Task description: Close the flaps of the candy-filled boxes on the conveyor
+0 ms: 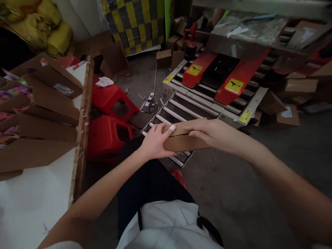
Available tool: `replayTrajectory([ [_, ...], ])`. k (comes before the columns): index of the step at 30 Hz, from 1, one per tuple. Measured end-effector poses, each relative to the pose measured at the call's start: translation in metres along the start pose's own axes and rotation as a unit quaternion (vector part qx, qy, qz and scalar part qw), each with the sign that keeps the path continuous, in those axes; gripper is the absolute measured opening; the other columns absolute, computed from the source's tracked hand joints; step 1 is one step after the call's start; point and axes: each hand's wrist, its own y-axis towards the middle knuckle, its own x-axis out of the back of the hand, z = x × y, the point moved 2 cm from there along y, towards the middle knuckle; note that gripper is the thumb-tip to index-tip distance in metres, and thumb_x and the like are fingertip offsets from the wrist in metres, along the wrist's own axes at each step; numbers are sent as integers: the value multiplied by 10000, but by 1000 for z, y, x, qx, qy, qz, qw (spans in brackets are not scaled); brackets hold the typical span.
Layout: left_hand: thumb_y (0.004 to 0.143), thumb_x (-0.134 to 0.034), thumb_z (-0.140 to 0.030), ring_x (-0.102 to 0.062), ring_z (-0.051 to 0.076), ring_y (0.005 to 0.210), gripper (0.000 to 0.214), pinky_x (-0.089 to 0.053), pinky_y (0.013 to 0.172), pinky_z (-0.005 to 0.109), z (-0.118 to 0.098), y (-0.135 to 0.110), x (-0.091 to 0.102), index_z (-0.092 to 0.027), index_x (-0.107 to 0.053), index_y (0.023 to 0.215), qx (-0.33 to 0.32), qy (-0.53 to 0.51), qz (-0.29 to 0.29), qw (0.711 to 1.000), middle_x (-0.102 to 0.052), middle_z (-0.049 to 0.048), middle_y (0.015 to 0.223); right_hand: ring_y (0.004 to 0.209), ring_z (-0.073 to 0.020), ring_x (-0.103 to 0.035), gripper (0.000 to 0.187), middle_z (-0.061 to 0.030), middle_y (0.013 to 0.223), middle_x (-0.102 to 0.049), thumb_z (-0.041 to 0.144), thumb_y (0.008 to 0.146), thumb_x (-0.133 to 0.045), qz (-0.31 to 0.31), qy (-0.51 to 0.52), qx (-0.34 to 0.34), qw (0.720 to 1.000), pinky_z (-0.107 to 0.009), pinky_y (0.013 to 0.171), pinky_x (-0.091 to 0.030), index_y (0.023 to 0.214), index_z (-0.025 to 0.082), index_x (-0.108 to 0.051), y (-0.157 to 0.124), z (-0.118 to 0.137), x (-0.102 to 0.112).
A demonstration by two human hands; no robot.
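Note:
Between my two hands is a small brown cardboard box [185,143], held above the near end of a roller conveyor [178,107]. My left hand [158,141] grips its left end, the thumb, with a white covering at its tip, lying on top. At the right end, my right hand [207,133] has its fingers on the upper flaps, near the dark seam between them. A narrow gap shows along that seam. What the box contains is hidden.
Red stools [109,135] stand left of the conveyor, beside a white-topped table [38,193] with open cartons [52,103]. Red machine arms [233,86] with yellow labels extend over the rollers. A power strip [149,99] with cables lies on the floor. Loose boxes [287,116] are at right.

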Motion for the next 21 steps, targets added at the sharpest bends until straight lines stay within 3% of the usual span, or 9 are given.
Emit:
replayTrajectory([
  [2, 585, -678, -653, -413, 347, 1109, 916, -378, 944, 506, -5, -5, -5, -167, -452, 1328, 20, 14, -31, 999, -417, 185, 1272, 1148, -248, -534, 383, -81, 1282, -566, 311, 913, -407, -48, -6, -26, 998, -408, 927, -440, 1260, 204, -529, -15, 7, -16],
  [5, 608, -609, -717, -434, 337, 1079, 860, -385, 919, 492, -15, -9, -12, -178, -517, 1272, 58, 21, -76, 995, -440, 175, 1226, 1346, -342, -293, 621, -200, 1466, -309, 441, 895, -427, -103, -81, -68, 989, -544, 1053, -280, 1392, 78, -344, -29, 12, -51],
  [8, 610, -600, -726, -441, 326, 1059, 827, -390, 897, 464, -27, -6, -19, -195, -547, 1242, 113, 30, -116, 986, -454, 162, 1185, 1398, -307, -173, 707, -172, 1516, -193, 499, 899, -387, -96, -111, -54, 988, -529, 1100, -198, 1451, 97, -204, -23, 2, -70],
  [11, 629, -614, -697, -435, 329, 1064, 813, -386, 891, 450, -38, 1, -23, -188, -532, 1259, 180, 45, -139, 973, -457, 168, 1173, 1405, -258, -171, 647, -121, 1527, -185, 468, 929, -316, -77, -118, -52, 989, -501, 1114, -185, 1468, 150, -151, -9, -15, -64],
  [16, 655, -578, -714, -424, 351, 1095, 862, -380, 895, 471, -46, 1, -21, -172, -465, 1315, 189, 46, -99, 976, -434, 193, 1248, 1406, -269, -163, 627, -135, 1526, -180, 453, 932, -300, -111, -148, -98, 978, -530, 1113, -148, 1462, 137, -184, 2, -25, -55],
  [19, 678, -579, -686, -431, 351, 1108, 865, -394, 895, 476, -43, -9, -14, -161, -417, 1347, 153, 30, -50, 986, -424, 196, 1287, 1403, -306, -158, 656, -183, 1513, -196, 460, 921, -309, -115, -142, -106, 977, -547, 1100, -166, 1453, 92, -203, 1, -12, -67],
  [21, 715, -617, -578, -437, 353, 1123, 796, -397, 905, 484, -37, -16, -10, -156, -405, 1356, 152, 20, -26, 988, -426, 198, 1304, 1402, -339, -130, 720, -218, 1508, -179, 502, 904, -322, -115, -131, -91, 981, -561, 1085, -192, 1454, 60, -177, -2, 4, -79],
])
